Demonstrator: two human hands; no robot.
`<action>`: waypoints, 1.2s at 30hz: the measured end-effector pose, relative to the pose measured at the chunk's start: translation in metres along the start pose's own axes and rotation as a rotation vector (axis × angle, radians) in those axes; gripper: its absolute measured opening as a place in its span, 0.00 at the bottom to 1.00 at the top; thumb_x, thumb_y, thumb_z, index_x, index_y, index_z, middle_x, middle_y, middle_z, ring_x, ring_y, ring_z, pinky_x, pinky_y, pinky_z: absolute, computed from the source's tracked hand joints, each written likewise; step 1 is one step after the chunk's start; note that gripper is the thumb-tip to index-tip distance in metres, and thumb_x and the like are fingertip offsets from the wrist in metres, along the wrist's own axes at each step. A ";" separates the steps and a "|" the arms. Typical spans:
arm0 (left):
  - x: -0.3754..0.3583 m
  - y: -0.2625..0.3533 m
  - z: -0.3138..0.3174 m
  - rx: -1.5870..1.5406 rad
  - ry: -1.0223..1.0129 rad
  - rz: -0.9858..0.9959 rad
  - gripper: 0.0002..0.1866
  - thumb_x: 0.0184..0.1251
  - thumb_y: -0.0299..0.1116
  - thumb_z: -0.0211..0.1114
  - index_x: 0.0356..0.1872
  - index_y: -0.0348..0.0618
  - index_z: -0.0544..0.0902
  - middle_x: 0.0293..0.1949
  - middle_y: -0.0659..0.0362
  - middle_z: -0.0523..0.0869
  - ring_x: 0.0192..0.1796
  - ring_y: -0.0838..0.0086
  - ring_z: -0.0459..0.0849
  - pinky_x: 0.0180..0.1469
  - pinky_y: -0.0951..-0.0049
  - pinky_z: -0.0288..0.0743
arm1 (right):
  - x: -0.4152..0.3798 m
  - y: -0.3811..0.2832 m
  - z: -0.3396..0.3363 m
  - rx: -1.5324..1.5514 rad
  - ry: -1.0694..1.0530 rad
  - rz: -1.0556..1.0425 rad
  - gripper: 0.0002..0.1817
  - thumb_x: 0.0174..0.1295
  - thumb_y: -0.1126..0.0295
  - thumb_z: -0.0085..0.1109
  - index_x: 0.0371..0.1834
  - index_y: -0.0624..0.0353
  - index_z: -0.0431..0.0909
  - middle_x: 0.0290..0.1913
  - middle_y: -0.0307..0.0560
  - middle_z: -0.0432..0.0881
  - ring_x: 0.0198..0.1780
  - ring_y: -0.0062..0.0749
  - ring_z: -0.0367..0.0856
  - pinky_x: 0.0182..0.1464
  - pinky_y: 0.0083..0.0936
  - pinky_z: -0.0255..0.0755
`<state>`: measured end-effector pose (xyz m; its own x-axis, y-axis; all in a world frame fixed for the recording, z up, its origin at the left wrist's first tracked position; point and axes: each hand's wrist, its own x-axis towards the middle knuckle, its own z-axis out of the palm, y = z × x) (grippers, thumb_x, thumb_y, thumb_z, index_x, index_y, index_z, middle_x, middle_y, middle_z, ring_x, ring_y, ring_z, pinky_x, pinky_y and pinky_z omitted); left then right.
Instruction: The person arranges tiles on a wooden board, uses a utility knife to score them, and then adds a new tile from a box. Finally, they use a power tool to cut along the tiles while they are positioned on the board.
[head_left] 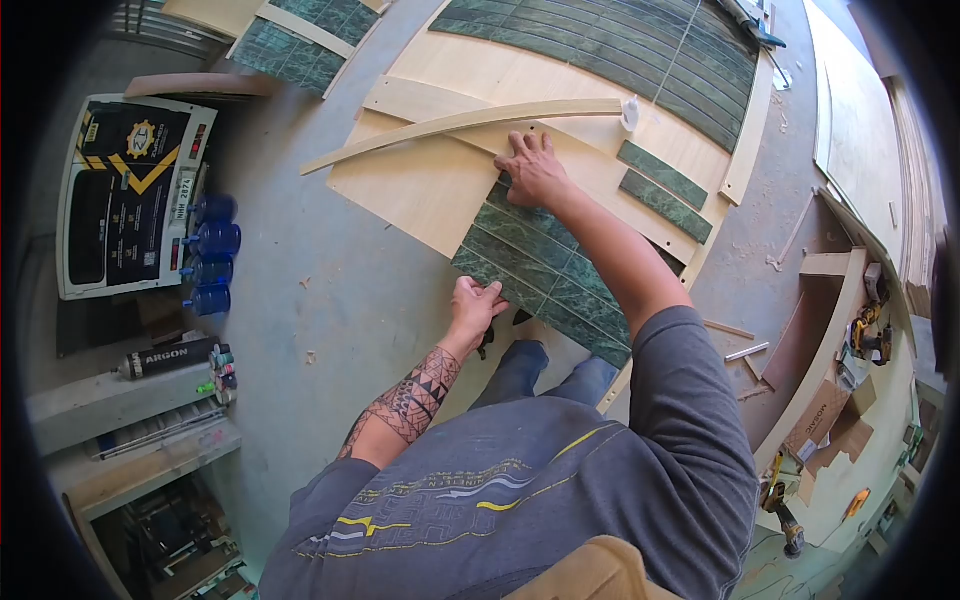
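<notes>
Green marble-look tiles [545, 262] lie in rows on a pale plywood board [400, 200]. My right hand [535, 172] rests on the upper end of these tiles, its fingers spread and bent against a wooden strip [590, 148]. At the tiles' left edge is my left hand [478, 305], its thumb and fingers pinched together; what they hold, if anything, is too small to make out. A long curved wooden strip [460, 122] crosses the board beyond my right hand. Two loose green tile strips [665, 190] lie to the right of it.
Large green tiled panel [610, 50] at the top. On the left are a parked van [130, 190], blue water bottles [212, 238] and an argon cylinder [170, 357]. Power drills [790, 520] and a cardboard box [825, 420] sit at the right.
</notes>
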<state>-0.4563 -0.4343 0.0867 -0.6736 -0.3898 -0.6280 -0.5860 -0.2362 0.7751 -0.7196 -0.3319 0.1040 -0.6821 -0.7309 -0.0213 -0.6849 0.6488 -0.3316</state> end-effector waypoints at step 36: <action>0.001 -0.041 -0.100 -0.240 0.203 0.189 0.09 0.81 0.31 0.55 0.54 0.43 0.70 0.51 0.57 0.80 0.50 0.69 0.83 0.48 0.61 0.84 | -0.030 -0.089 0.064 0.204 0.394 0.331 0.42 0.64 0.58 0.69 0.75 0.70 0.64 0.74 0.71 0.66 0.76 0.63 0.63 0.76 0.54 0.59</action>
<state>-0.3880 -0.5136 0.0614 -0.6427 -0.6094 -0.4644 -0.3215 -0.3356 0.8854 -0.6221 -0.3816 0.0734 -0.9238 -0.3346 0.1860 -0.3804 0.7479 -0.5440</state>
